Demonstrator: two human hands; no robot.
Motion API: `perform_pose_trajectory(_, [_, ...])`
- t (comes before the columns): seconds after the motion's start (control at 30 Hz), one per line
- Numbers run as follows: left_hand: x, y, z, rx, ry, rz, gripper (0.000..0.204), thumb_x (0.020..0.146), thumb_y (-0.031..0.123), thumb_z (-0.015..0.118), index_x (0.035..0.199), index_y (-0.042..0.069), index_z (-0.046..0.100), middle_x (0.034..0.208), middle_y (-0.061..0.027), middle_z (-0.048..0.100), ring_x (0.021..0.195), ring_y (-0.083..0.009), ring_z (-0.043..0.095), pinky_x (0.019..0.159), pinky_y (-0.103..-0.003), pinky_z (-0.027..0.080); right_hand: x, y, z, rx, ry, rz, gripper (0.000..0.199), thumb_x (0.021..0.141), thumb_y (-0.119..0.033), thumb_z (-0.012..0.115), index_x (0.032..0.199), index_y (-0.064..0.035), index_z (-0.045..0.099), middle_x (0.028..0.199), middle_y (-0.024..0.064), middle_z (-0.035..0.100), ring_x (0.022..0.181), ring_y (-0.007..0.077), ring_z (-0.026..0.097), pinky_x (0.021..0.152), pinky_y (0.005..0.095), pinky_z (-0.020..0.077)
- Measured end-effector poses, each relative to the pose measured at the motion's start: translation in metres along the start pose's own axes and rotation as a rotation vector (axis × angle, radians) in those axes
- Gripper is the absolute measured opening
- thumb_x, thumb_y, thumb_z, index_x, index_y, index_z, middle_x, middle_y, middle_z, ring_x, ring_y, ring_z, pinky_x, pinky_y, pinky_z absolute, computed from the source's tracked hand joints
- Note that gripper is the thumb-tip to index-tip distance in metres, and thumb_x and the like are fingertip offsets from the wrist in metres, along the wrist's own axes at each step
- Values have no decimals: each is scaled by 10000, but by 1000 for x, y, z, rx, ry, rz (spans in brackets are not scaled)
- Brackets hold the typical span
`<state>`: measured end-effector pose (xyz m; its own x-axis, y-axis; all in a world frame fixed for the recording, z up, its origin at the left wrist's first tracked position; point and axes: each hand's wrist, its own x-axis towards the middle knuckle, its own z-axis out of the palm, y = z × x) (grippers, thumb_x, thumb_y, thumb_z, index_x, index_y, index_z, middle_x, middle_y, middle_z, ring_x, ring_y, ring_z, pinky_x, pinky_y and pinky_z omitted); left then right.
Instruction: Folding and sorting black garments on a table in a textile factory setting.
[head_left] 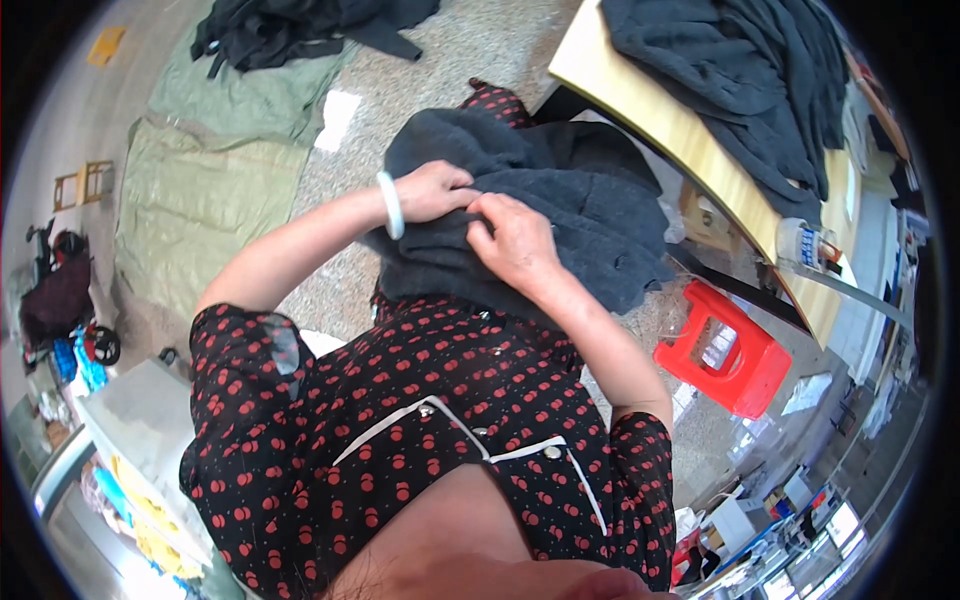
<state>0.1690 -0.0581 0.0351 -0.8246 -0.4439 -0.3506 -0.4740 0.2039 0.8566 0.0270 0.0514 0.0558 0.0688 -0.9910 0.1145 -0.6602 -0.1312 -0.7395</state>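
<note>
A dark charcoal garment (605, 225) lies bunched across my lap, its folds spreading toward the right. My left hand (430, 192), with a pale bangle at the wrist, has its fingers closed on the cloth near the upper middle. Close beside it, my right hand (517, 240) pinches the same fabric, fingertips nearly meeting those of the left. Whatever lies between the fingertips is too small to make out. The garment's lower folds cover part of my patterned clothing.
A wooden-topped table (690, 110) at the right carries a heap of dark garments (735, 85) and a clear jar (805, 243). Below it stands a red plastic stool (735, 350). Green sheeting (205, 215) covers the floor at left, with more dark clothing (300, 30) at its far end.
</note>
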Motion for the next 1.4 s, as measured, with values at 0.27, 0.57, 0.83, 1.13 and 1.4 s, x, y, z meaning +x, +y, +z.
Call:
perform_pose_trajectory(0.27, [-3,-8,3,-124,27,-135,302,815,258,553,678,-9,520,562,1,425,590,-47,362,515,-282,344,0,4,4,-50,-14,90,157,722,-90,581,849,-27,512,790,143,577,783,307,565,679,388,457])
perform_pose_trajectory(0.57, [-10,10,1,313,66,118,351,805,318,486,742,-25,522,768,-226,556,752,-386,538,683,-437,426,-1,17,5,-266,-1,-30,162,736,-107,573,872,-25,543,739,132,569,732,291,559,655,381,451])
perform_pose_trajectory(0.83, [-15,5,14,359,54,126,321,796,281,519,807,-40,505,810,-223,546,835,-365,532,749,-404,425,-2,20,5,-247,21,-107,83,751,-113,553,759,-38,518,703,124,556,701,272,555,642,370,441])
perform_pose_trajectory(1.13, [-19,-7,17,321,69,154,289,781,205,511,925,-44,484,904,-226,526,881,-373,516,773,-412,415,-1,21,8,-274,-50,-122,93,735,-123,565,721,-42,522,671,127,552,672,280,551,623,378,448])
perform_pose_trajectory(1.4, [-17,-11,21,220,81,99,241,761,162,478,897,-37,484,917,-229,528,883,-376,515,788,-418,415,6,15,1,-204,-53,-87,105,763,-97,545,836,-22,552,713,135,560,703,293,547,642,382,445])
